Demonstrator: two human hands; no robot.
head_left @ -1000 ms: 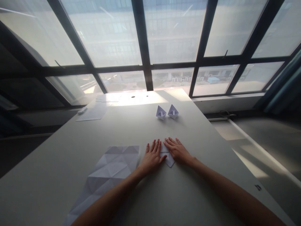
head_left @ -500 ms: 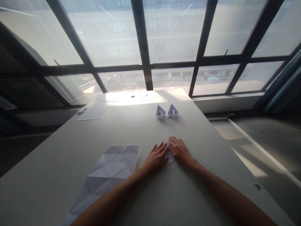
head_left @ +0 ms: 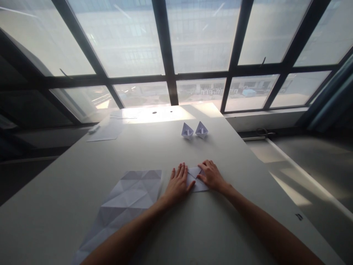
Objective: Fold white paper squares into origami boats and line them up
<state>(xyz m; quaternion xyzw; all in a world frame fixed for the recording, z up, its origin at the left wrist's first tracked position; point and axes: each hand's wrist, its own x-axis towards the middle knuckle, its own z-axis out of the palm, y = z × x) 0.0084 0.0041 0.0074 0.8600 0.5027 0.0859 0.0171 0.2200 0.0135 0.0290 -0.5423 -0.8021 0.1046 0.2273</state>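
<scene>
A small white folded paper (head_left: 199, 187) lies flat on the table between my hands, with fold lines meeting near its middle. My left hand (head_left: 177, 186) rests flat along its left side, fingers stretched out and the thumb on the paper. At the right side, my right hand (head_left: 212, 177) has its fingers curled and the thumb tip on the paper, pinching its upper right part. The part under that hand is hidden. Farther back stand two folded paper boats, the left boat (head_left: 187, 131) and the right boat (head_left: 202, 130), side by side.
A large creased white sheet (head_left: 129, 197) lies left of my hands, partly under my left forearm. Flat papers (head_left: 103, 134) lie at the table's far left. A small dark mark (head_left: 299, 216) is near the right edge of the white table (head_left: 237, 221). Windows (head_left: 202, 35) rise behind.
My hands have moved apart, uncovering more of the folded paper, which now looks wider. The right hand has gone from lying flat to curled fingers at the paper's right side.
</scene>
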